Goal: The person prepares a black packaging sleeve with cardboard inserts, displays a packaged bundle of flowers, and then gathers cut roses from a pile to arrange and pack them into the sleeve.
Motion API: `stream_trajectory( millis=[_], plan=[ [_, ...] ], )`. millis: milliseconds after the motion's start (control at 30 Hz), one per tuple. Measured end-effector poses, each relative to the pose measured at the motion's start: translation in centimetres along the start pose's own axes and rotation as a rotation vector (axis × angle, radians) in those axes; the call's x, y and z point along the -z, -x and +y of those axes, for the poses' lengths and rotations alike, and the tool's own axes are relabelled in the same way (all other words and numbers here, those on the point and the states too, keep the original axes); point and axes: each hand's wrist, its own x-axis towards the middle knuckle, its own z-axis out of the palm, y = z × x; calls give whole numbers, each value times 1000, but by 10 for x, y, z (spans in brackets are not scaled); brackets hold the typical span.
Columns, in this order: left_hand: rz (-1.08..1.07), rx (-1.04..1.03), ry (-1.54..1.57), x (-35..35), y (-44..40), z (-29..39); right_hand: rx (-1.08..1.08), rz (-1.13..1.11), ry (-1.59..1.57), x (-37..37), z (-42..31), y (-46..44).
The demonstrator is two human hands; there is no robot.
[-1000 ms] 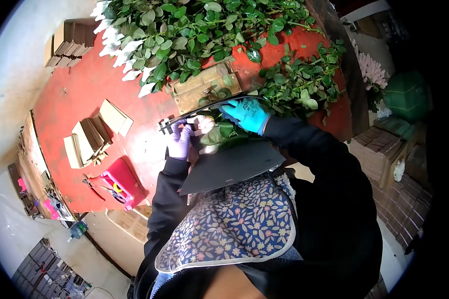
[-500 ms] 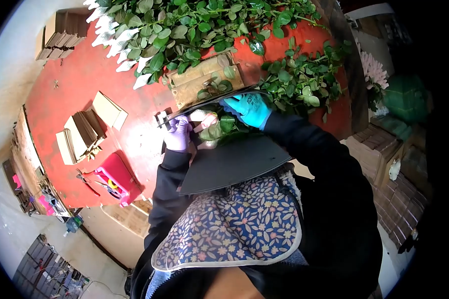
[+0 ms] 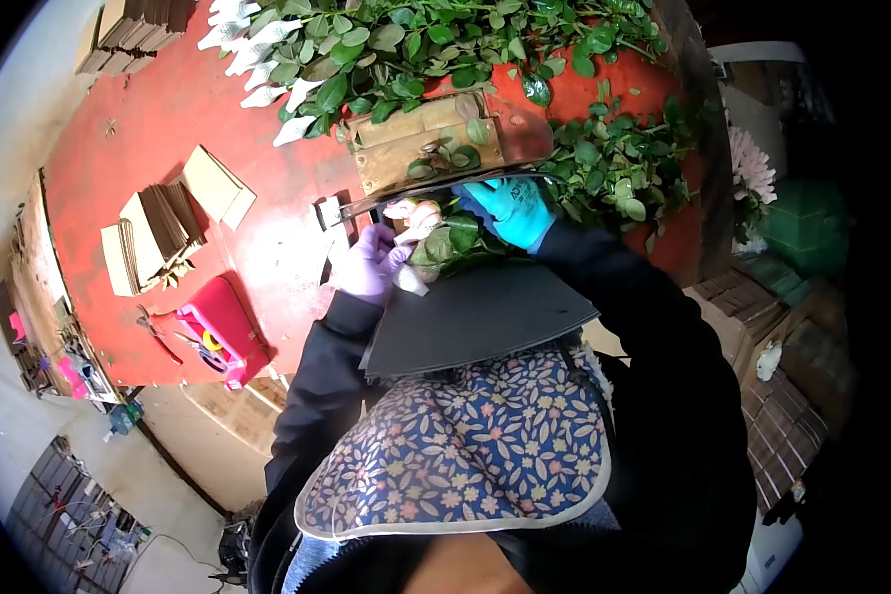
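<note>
My left hand (image 3: 370,265), in a thin purple glove, is beside pink-and-white rose heads (image 3: 416,218) with its fingers bent; whether it pinches anything is unclear. My right hand (image 3: 515,212), in a turquoise and blue glove, is curled around leafy stems at the right end of a dark strip-edged frame (image 3: 436,184); the fingertips are partly hidden. Green leaves (image 3: 455,241) lie between the hands. Nearest my body is a dark grey curved panel (image 3: 480,317). Beyond the frame sits a brown board (image 3: 416,148) with loose leaves on it.
Many leafy stems with white-wrapped heads (image 3: 267,59) cover the far side of the red table (image 3: 79,218). More foliage (image 3: 619,163) lies at right. Folded cardboard pieces (image 3: 153,233), a pink holder (image 3: 226,327) and red-handled pliers (image 3: 158,335) are at left.
My left hand has come away from the frame's left end and moved down beside the rose heads. My right hand stays near the frame's right end. The whole view has shifted slightly.
</note>
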Motion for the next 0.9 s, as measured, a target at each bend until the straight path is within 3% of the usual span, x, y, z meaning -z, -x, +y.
stream_trajectory(
  millis=[33,67,200,233,300,367,433,500,567,633,700,733,900],
  plan=[
    [-37,20,43,-5,-4,-13,4,-10,3,-1,1,1],
    [-17,-69,-119,-8,-6,-21,25,19,-4,-5,4,1],
    [26,-223,-443,0,-2,19,53,95,-32,-18,12,4],
    [64,-191,-410,9,3,27,48,104,-35,-19,13,5],
    [351,-80,-177,43,6,0,41,72,-44,-11,6,2],
    [262,-71,-26,89,16,8,42,74,-29,-12,8,3],
    [186,-332,-539,109,20,13,52,119,-53,-22,11,4],
    [99,-504,-555,81,15,36,46,93,11,-16,10,2],
    [13,-472,-319,44,7,33,53,81,-15,-16,9,0],
    [-41,-158,-505,30,8,25,48,117,-45,-13,6,-1],
    [-120,84,-203,17,2,13,81,113,-35,-12,5,-3],
    [-172,-3,-400,17,1,9,64,94,-29,-12,4,-2],
    [-230,-4,-381,7,-5,7,48,78,-8,-13,5,-2]
  ],
)
